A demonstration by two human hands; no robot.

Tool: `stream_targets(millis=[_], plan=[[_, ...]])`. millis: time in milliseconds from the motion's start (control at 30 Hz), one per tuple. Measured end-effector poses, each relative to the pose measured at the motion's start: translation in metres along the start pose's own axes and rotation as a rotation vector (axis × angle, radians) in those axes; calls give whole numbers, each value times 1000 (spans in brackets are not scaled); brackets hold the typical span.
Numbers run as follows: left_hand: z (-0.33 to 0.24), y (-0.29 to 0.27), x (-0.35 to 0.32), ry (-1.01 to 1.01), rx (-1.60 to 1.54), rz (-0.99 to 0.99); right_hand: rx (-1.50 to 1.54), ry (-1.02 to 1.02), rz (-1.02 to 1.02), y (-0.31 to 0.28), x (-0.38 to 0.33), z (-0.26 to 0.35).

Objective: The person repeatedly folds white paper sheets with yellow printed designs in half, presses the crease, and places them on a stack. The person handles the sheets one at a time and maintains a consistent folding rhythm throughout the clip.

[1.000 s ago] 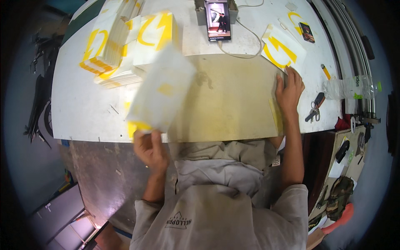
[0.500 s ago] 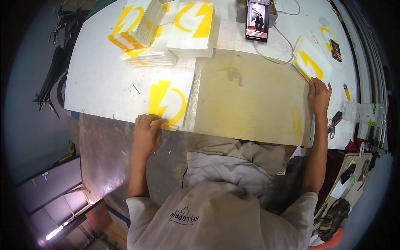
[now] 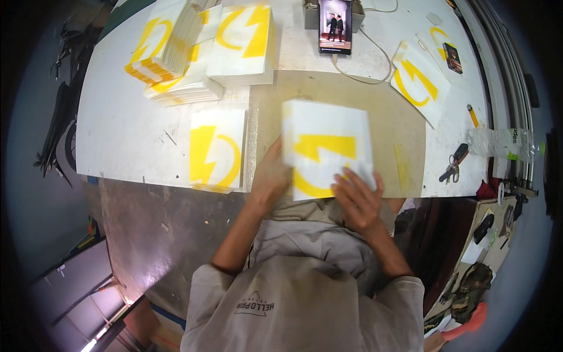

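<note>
A white sheet with a yellow lightning print (image 3: 328, 126), smeared by motion, is held up between my hands over the table's front edge. My left hand (image 3: 271, 179) grips its left edge, the fingers partly hidden behind it. On the lower right corner my right hand (image 3: 358, 199) has its fingers over the printed face. Left of them, a small pile of like printed sheets (image 3: 216, 152) lies at the table edge. Another printed sheet (image 3: 419, 85) lies at the far right of the table.
Tall stacks of printed sheets (image 3: 240, 44) stand at the back left. A phone (image 3: 335, 26) with a lit screen and a cable (image 3: 384, 58) is at the back. A tan board (image 3: 328, 94) covers the table's middle. Keys (image 3: 454, 161), a yellow lighter (image 3: 472, 115) and a small dark box (image 3: 452, 57) lie right.
My right hand has come from the far right to the middle with a printed sheet. My left hand has let go of the small pile and moved right onto this sheet.
</note>
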State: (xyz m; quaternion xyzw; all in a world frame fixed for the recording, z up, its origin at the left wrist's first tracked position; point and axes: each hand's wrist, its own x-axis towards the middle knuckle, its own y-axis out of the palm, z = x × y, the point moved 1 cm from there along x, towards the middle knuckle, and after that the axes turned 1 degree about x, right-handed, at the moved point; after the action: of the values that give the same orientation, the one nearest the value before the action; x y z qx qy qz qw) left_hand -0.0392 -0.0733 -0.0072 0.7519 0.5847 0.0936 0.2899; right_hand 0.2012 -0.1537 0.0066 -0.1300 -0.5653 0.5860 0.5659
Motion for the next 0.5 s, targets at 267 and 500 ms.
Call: stream_targets(millis=[267, 500], plan=[[-10, 8, 26, -147, 354, -63, 678, 854, -379, 13, 4, -24], [-18, 7, 18, -73, 12, 32, 1142, 1036, -358, 8, 14, -44]])
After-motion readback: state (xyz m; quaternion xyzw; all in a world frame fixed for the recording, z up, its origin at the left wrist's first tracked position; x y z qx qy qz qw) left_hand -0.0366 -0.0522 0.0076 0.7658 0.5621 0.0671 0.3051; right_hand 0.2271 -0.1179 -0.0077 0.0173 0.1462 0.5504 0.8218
